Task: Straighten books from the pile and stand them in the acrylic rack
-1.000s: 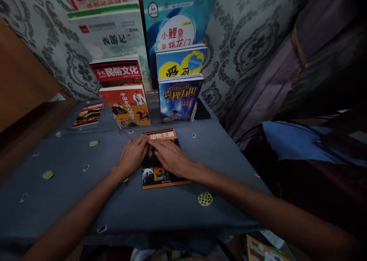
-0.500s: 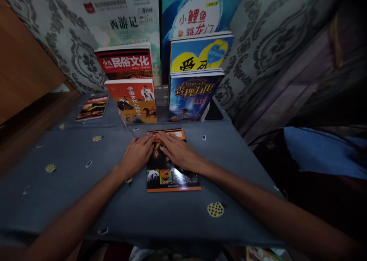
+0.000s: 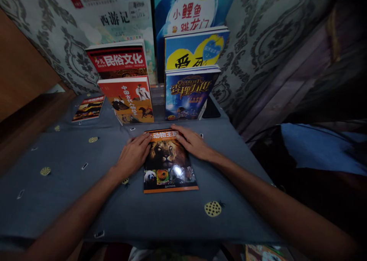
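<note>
A book with a lion's face on its dark cover [image 3: 168,158] and an orange lower edge lies flat on the blue-grey tablecloth [image 3: 109,207]. My left hand [image 3: 134,154] rests at its upper left edge, fingers stretched out, fingertips on the cover. At the upper right corner, my right hand [image 3: 192,140] lies with its fingers extended over the cover's edge. Neither hand holds anything. Light glares on the lower part of the cover, above a row of small animal pictures.
Behind stand an orange book [image 3: 132,100], a red book [image 3: 119,62], a dark blue book [image 3: 189,94], a yellow-and-blue book [image 3: 195,49] and two large books. A small book [image 3: 88,108] lies at the left, a dark flat object [image 3: 211,108] at the right.
My right hand has moved right, off the middle of the cover, so the lion's face and the title now show. My left hand stays at the left edge. The view has shifted slightly.
</note>
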Demonstrator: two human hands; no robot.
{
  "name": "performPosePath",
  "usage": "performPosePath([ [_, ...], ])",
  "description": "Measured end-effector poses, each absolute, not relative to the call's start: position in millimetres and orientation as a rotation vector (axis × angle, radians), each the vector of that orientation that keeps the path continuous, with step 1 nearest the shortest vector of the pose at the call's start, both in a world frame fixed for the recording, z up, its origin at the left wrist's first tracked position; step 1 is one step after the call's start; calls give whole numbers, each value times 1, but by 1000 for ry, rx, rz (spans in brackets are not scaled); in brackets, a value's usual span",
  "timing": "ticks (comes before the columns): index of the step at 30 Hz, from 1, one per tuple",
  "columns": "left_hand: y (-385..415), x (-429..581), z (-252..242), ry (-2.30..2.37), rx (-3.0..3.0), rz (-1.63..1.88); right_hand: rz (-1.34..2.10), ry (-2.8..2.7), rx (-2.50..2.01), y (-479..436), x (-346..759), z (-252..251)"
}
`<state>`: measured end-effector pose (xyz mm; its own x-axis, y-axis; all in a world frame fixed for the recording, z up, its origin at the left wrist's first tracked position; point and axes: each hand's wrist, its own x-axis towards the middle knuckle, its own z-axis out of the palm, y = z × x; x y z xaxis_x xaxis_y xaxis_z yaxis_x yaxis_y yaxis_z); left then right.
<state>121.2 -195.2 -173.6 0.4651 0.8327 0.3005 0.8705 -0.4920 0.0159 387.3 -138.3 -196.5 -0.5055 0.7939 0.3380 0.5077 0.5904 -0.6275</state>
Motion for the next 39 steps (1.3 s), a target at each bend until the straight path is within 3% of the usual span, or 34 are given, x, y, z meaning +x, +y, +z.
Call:
performPosePath([
  [6, -190, 120, -171, -1464, -2619, -420, 866, -2023, -969, -127, 394, -191],
  [13, -173, 136, -166, -1320, -2688, -336, 940, -1950, -937, -126, 393, -192],
  [39, -209, 186, -153, -827, -3190, -318, 775, -2084, -949, -129, 389, -189],
])
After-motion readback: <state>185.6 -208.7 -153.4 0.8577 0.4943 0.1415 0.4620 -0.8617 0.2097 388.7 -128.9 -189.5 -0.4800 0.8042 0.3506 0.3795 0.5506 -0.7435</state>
